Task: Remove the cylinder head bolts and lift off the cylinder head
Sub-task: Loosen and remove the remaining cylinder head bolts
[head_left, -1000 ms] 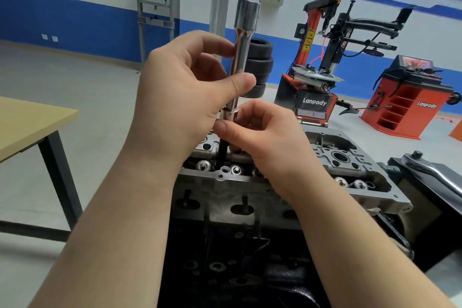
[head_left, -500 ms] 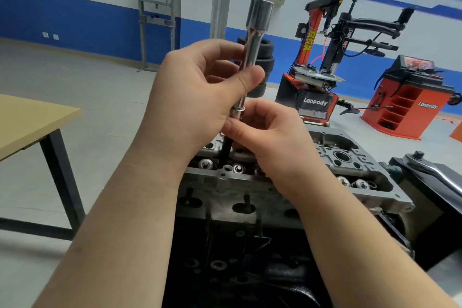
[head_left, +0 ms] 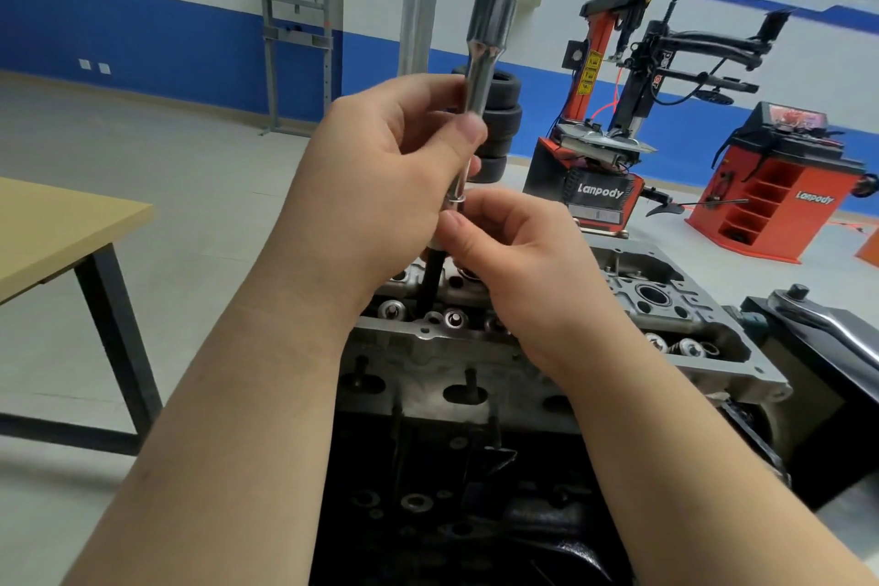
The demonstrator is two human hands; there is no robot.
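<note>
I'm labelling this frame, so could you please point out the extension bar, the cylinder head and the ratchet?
extension bar (head_left: 490,21): head view, wide chrome top end.
cylinder head (head_left: 685,328): head view, right upper casting.
ratchet (head_left: 808,316): head view, chrome neck.

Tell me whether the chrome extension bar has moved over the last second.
Yes. The extension bar has risen: more of the dark bolt beneath it shows above the cylinder head.
</note>
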